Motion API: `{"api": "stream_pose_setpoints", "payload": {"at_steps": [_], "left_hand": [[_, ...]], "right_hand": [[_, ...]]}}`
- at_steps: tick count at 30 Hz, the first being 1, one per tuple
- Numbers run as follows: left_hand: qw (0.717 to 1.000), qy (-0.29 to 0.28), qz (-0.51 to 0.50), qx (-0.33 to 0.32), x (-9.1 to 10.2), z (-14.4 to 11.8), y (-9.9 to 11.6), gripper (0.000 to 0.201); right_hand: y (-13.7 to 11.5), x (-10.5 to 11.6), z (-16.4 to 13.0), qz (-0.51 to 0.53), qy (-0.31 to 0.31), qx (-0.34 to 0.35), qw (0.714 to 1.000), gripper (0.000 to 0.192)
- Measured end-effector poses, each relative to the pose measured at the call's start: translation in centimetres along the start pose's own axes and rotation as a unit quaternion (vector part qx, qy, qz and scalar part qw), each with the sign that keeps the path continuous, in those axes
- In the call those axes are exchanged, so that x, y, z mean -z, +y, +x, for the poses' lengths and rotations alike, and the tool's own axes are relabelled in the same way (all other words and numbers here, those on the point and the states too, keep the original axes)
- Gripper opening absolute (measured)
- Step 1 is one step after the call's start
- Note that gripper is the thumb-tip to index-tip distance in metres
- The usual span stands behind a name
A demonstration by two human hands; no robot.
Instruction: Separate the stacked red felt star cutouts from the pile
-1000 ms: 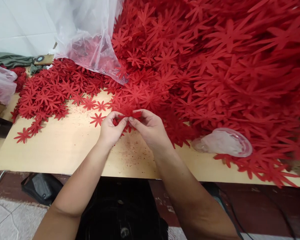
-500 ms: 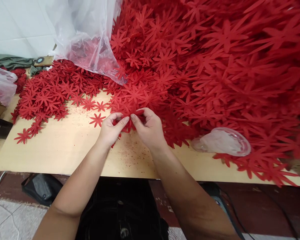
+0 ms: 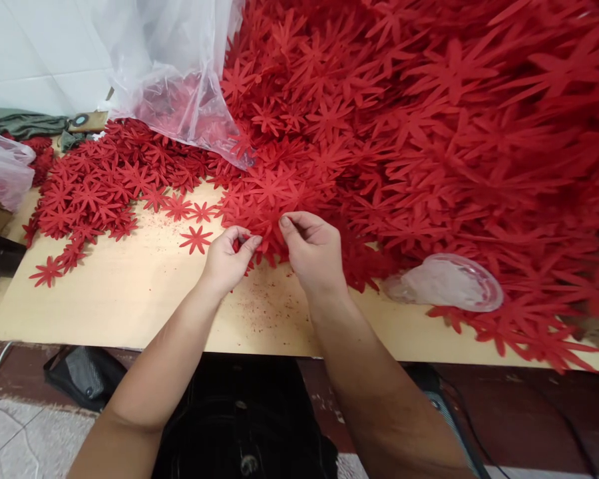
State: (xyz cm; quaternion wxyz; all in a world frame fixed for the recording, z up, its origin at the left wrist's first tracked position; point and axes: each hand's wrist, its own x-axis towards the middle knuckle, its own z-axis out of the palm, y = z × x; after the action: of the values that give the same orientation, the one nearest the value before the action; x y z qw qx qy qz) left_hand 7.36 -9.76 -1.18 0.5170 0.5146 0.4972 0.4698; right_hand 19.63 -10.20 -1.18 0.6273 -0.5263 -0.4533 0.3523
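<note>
My left hand (image 3: pixel 225 258) and my right hand (image 3: pixel 313 251) sit side by side on the wooden table (image 3: pixel 130 299), at the near edge of a huge heap of red flower-shaped cutouts (image 3: pixel 429 133). Both hands pinch a small bunch of red cutouts (image 3: pixel 265 241) between thumb and fingers. The right hand's thumb and forefinger lie a little right of the left hand's. One single red cutout (image 3: pixel 196 239) lies flat just left of my left hand.
A flatter spread of red cutouts (image 3: pixel 94 186) covers the left of the table. A clear plastic bag (image 3: pixel 174 73) partly filled with cutouts lies at the back. A clear plastic lid (image 3: pixel 446 283) rests at the right. Red crumbs dot the wood near my hands.
My right hand has shifted slightly right and up toward the heap, parting from my left hand's fingertips. The left hand stays almost where it was.
</note>
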Motion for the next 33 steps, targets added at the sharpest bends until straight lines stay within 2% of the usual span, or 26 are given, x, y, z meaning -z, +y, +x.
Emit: {"api": "stream_pose_setpoints", "payload": {"at_steps": [6, 8, 12, 14, 16, 18, 20, 22, 24, 29, 33], "left_hand": [[1.000, 0.018, -0.010, 0.018, 0.1, 0.2, 0.0, 0.015], [0.999, 0.018, -0.026, 0.026, 0.2, 0.2, 0.1, 0.011], [0.999, 0.009, -0.040, 0.018, 0.2, 0.0, 0.2, 0.006], [0.999, 0.009, -0.036, 0.011, 0.2, 0.0, 0.2, 0.005], [0.999, 0.016, -0.030, 0.003, 0.3, -0.1, 0.1, 0.011], [0.999, 0.020, -0.026, -0.005, 0.3, -0.1, 0.2, 0.015], [0.999, 0.017, -0.025, -0.008, 0.4, -0.1, 0.2, 0.016], [1.000, 0.016, -0.026, -0.009, 0.4, -0.1, 0.3, 0.016], [0.999, 0.014, -0.027, -0.010, 0.4, -0.1, 0.3, 0.015], [1.000, 0.005, -0.021, -0.013, 0.4, -0.2, 0.4, 0.013], [1.000, 0.011, -0.023, -0.007, 0.5, -0.2, 0.4, 0.014]], "right_hand": [[1.0, 1.8, 2.0, 0.084, 0.100, -0.001, 0.991, 0.020], [1.5, 2.6, 2.9, 0.098, 0.107, 0.005, 0.989, 0.016], [1.9, 3.0, 3.5, 0.027, 0.088, 0.060, 0.994, 0.017], [1.5, 2.8, 3.0, -0.024, 0.090, 0.093, 0.991, 0.009], [0.8, 2.5, 2.2, -0.065, 0.088, 0.111, 0.988, 0.010], [0.0, 2.2, 1.3, -0.094, 0.047, 0.113, 0.988, 0.018], [-0.7, 1.9, 0.5, -0.110, -0.055, 0.093, 0.988, 0.024], [-1.0, 1.5, 0.0, -0.100, -0.152, 0.059, 0.982, 0.020], [-0.9, 1.1, -0.3, -0.076, -0.181, 0.032, 0.980, 0.014], [-0.6, 0.8, 0.2, -0.078, -0.110, 0.001, 0.991, 0.025], [-0.1, 1.9, 1.7, -0.023, 0.000, 0.000, 1.000, 0.033]]}}
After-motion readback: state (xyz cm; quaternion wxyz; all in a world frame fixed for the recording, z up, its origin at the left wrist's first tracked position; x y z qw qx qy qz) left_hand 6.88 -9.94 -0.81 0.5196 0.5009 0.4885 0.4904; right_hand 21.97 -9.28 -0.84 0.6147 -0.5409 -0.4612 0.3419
